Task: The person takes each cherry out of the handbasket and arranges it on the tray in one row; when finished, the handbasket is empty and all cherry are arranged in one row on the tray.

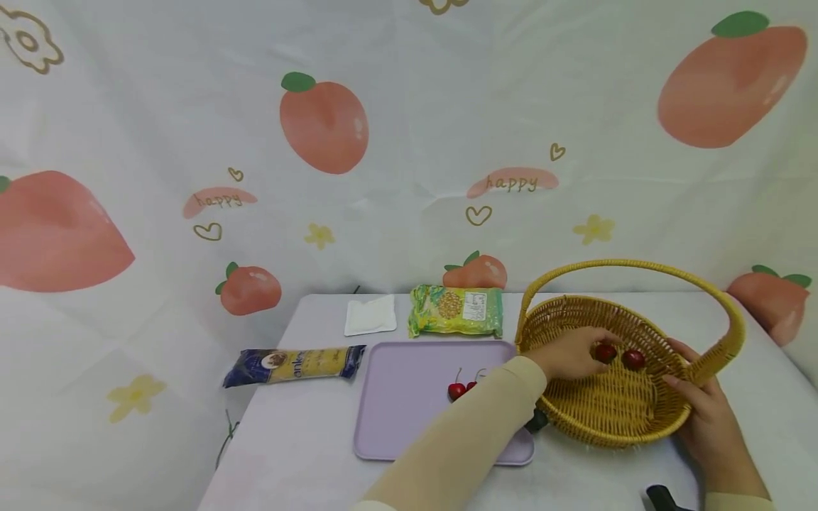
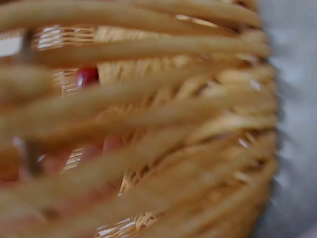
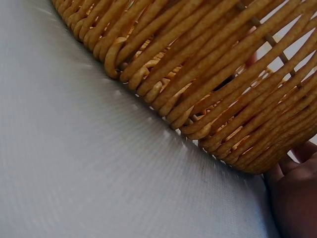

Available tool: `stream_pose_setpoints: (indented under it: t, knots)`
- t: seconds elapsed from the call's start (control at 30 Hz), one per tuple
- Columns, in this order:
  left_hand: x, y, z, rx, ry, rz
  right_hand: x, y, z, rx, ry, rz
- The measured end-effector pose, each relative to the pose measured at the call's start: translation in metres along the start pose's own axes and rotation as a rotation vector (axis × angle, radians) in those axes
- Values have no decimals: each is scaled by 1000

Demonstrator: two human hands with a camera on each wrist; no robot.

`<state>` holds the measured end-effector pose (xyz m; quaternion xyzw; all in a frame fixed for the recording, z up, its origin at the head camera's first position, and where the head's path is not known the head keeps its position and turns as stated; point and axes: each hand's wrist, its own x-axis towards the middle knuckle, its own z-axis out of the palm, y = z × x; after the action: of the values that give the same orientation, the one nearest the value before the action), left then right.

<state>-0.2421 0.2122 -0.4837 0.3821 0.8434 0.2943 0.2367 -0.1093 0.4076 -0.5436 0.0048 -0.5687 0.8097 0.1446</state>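
A yellow-brown wicker basket (image 1: 601, 411) with a tall arched handle stands at the right of the table. My left hand (image 1: 575, 353) reaches inside over its left rim. Thumb and forefinger lie on either side of a dark red cherry (image 1: 604, 353), pinching it. Just right of that, a second cherry (image 1: 633, 360) sits in the basket. At the basket's right side, my right hand (image 1: 706, 411) grips the rim near the handle's base. In the left wrist view, a cherry (image 2: 87, 77) shows through blurred weave. The right wrist view shows the basket's outer wall (image 3: 198, 74).
A lilac tray (image 1: 402, 404) lies left of the basket, bearing cherries (image 1: 456, 391) with stems, partly hidden by my left sleeve. Behind it are a green-yellow packet (image 1: 455, 312) and a white square packet (image 1: 371, 315). A blue-and-gold packet (image 1: 297, 364) lies at the left edge.
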Motion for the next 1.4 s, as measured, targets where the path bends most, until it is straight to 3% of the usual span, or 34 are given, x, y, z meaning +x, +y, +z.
stream_pose_setpoints:
  t: [0.2,0.5,0.87,1.07,1.17,1.4]
  knots:
    - [3,2,8,214,-57,18,-2,1,-3,7,5,-1]
    - [1,4,10,233,-68,38,-4,1,-3,19,-15,-26]
    - [-5,7,4,108,46,38,-5,1,-1,3,-8,-22]
    - [-6,5,-2,163,66,80,-3,0,1,-4,-14,-11]
    - [-8,5,-6,182,108,96,-2,-1,1,5,-29,-19]
    - [-23,10,-18,121,214,138,0,-1,1,9,-12,-1]
